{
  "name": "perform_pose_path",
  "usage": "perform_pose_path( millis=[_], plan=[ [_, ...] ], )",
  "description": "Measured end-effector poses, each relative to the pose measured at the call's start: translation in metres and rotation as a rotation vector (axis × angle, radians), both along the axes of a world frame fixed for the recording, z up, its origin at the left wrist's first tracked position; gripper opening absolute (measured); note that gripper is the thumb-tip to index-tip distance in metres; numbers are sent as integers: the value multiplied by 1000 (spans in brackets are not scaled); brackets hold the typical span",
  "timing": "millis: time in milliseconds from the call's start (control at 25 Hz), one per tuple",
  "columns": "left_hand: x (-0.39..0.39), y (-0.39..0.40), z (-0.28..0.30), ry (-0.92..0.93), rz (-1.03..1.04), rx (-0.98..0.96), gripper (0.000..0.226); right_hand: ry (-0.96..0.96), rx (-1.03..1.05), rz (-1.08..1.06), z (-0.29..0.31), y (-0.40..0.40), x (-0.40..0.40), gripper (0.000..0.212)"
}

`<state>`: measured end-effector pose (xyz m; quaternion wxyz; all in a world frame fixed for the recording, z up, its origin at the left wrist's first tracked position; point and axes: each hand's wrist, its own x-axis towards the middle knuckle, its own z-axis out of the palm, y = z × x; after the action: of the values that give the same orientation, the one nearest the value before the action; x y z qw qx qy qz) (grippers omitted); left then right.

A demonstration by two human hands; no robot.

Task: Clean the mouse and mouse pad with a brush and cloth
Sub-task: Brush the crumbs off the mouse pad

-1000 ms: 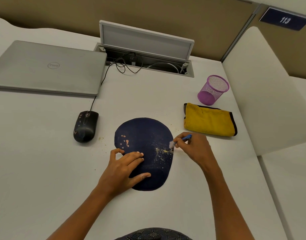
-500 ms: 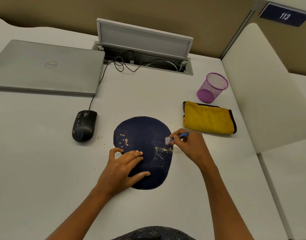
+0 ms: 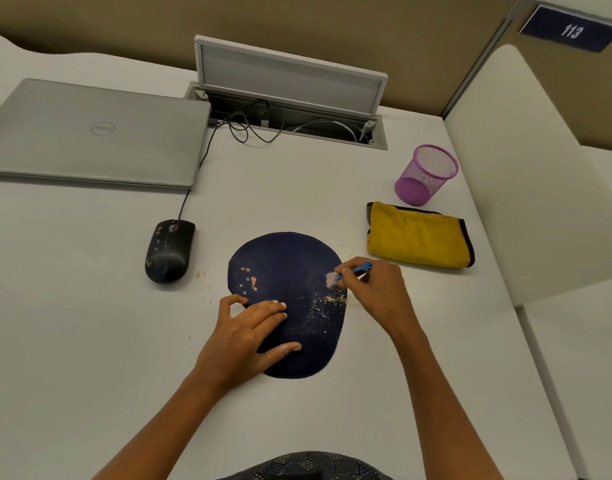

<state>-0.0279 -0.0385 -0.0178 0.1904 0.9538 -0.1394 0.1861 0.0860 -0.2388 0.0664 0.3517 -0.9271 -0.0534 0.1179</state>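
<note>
Your right hand (image 3: 373, 292) pinches the blue brush (image 3: 349, 273), bristles at the right edge of the mouse pad (image 3: 290, 271), while your left hand (image 3: 249, 337) presses flat, fingers straight, on the pad's lower left. Sweep too hard and I'd expect the crumbs (image 3: 332, 301) just below the bristles to scatter onto the bench (image 3: 89, 323) or toward the yellow cloth (image 3: 418, 237) right of the pad. Since 1 second ago, the brush has moved slightly up the pad's edge; your left hand hasn't shifted.

1. Two bare forearms, no sleeves reaching the wrists.
2. No rings, watch or bracelets on left hand (image 3: 243, 336) or right hand (image 3: 375, 289).
3. Dark patterned garment (image 3: 308, 466) with pale geometric motifs, at bottom edge.
</note>
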Motion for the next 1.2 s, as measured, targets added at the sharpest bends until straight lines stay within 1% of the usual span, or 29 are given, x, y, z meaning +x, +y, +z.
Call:
perform_pose_path(
  millis=[80,160,240,320,360,400,440,520,560,600,640,760,800,840,880,960,1000,1040,1080,1160,1200],
  plan=[
    [0,0,0,3,-1,3,55,82,117,142,1,10,-6,17],
    [0,0,0,2,-3,9,55,148,107,234,-3,16,-12,17],
    [0,0,0,0,-1,8,55,92,7,153,-5,13,-9,18],
    [0,0,0,2,1,4,55,-28,-156,22,-3,3,-3,21],
    [0,0,0,2,0,3,55,-69,-187,-19,-1,-1,-1,22],
    [0,0,0,-1,0,1,55,-78,-152,-21,1,-3,-1,21],
    [0,0,0,-4,0,1,55,-55,-65,18,4,-2,-2,18],
    [1,0,0,-2,0,7,56,54,79,179,7,11,-11,15],
    [1,-1,0,1,-1,10,56,107,82,256,5,17,-16,15],
    [1,-1,0,3,-1,11,56,127,37,300,2,21,-19,16],
    [1,-1,0,2,-2,11,56,107,-46,291,0,23,-19,17],
    [1,-1,0,-4,0,5,55,-53,-269,74,2,9,-9,25],
    [1,-1,0,-4,0,4,55,-73,-277,14,3,4,-7,28],
    [1,0,-1,-4,0,3,55,-70,-233,-4,3,0,-5,30],
    [1,0,-1,-4,-1,3,55,-49,-133,22,4,1,-5,28],
    [1,0,-1,-2,-1,5,54,51,63,167,4,11,-12,22],
    [1,0,-1,-2,-2,6,55,100,71,244,1,15,-15,22],
    [1,0,0,-2,-4,7,55,109,23,279,-2,18,-16,22],
    [0,0,0,-1,-5,5,55,76,-45,251,-4,18,-14,22],
    [0,0,0,0,-3,1,56,-38,-169,78,-4,12,-7,23],
    [0,0,0,2,-2,1,56,-83,-200,3,-4,7,-5,24]
  ],
)
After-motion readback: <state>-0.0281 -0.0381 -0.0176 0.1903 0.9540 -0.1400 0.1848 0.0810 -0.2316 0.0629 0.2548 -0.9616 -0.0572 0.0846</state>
